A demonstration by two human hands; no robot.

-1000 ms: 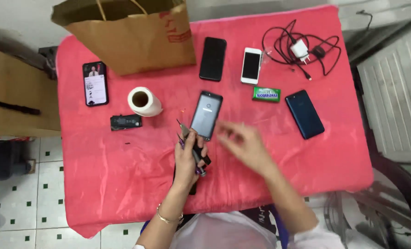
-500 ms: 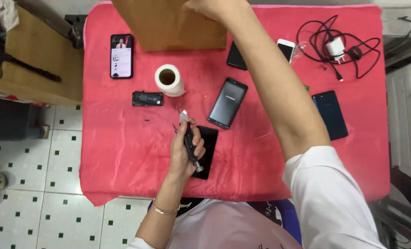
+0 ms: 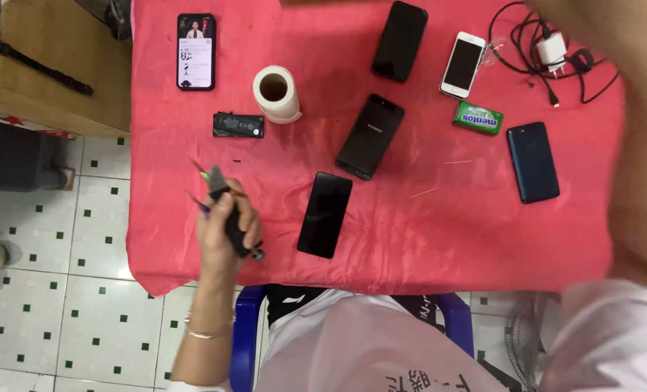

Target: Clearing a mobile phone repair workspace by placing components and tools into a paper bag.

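Observation:
My left hand (image 3: 225, 221) is closed around a bundle of small tools (image 3: 222, 196), a dark-handled driver and thin picks, over the left front part of the red-covered table (image 3: 439, 232). A black phone (image 3: 325, 214) lies dark side up just to the right of that hand. Further back, a second black phone (image 3: 370, 136) lies tilted. My right arm (image 3: 635, 145) rises along the right edge, blurred, and its hand is out of the picture at the top.
Also on the cloth: a phone with a lit screen (image 3: 195, 51), a white tape roll (image 3: 276, 93), a black battery (image 3: 238, 125), another black phone (image 3: 399, 40), a white phone (image 3: 463, 64), a green candy pack (image 3: 478, 117), a blue phone (image 3: 532, 161), and cables with a charger (image 3: 552, 51). A wooden bench (image 3: 47, 65) stands to the left.
My right hand left the table centre and reached up past the top edge. The brown paper bag has gone almost out of view. My left hand with the tools shifted left.

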